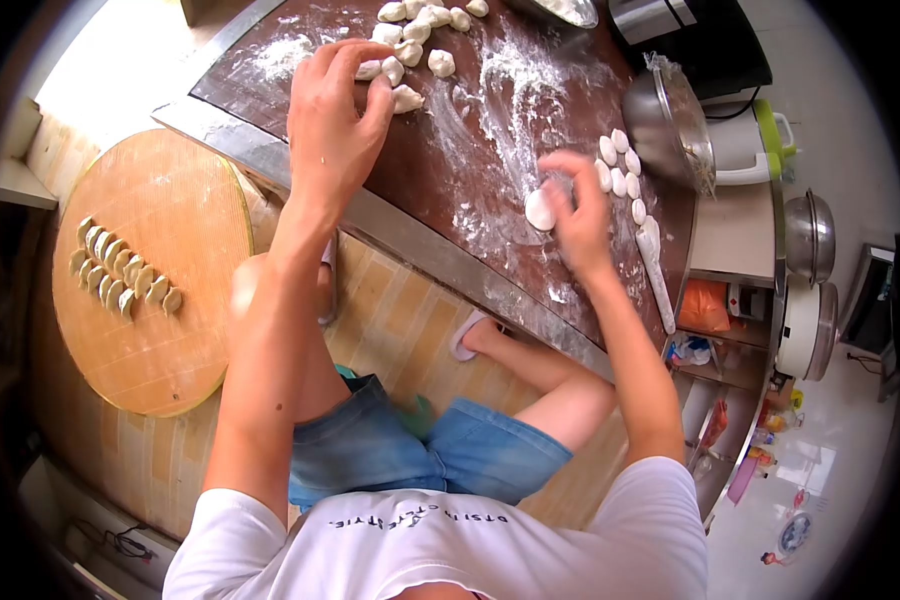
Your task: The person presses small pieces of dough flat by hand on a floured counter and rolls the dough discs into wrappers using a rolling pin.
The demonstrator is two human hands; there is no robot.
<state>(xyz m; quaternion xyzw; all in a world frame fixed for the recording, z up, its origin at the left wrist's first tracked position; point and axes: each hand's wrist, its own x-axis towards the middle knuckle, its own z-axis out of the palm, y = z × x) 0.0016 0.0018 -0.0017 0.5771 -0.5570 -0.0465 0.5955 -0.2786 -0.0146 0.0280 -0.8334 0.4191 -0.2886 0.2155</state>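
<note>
Evidently the trouble, if any comes, would start at the fingertips. The left hand (337, 120) has its fingers bent and its thumb spread over small dough lumps (392, 70) on the floured tabletop (420, 195); whether it pinches one, I cannot tell. The lumps crowd together there, some touching, so a careless press could squash them or make them stick where the flour is thin.

The right hand (578, 215) is blurred, thumb and fingers partly bent beside and over a flat dough round (540, 210); its grip can't be made out either. Hurried handling could stretch that round out of shape or tear its edge, and bare patches between the flour streaks might make it cling.

Just beyond, oval dough pieces (618, 182) sit close together by a large steel bowl (670, 125). A sweep of the wrist might knock them into one another. Nearer the table's edge lies a long tapered piece (656, 275), a dough rope or a floured rolling pin, which a bump from the right forearm could send off the edge.

Farther out, the round board (195, 340) carries shaped dumplings (125, 270) in rows; the left knee (246, 285) is beside its rim, and a jolt could shift them.
</note>
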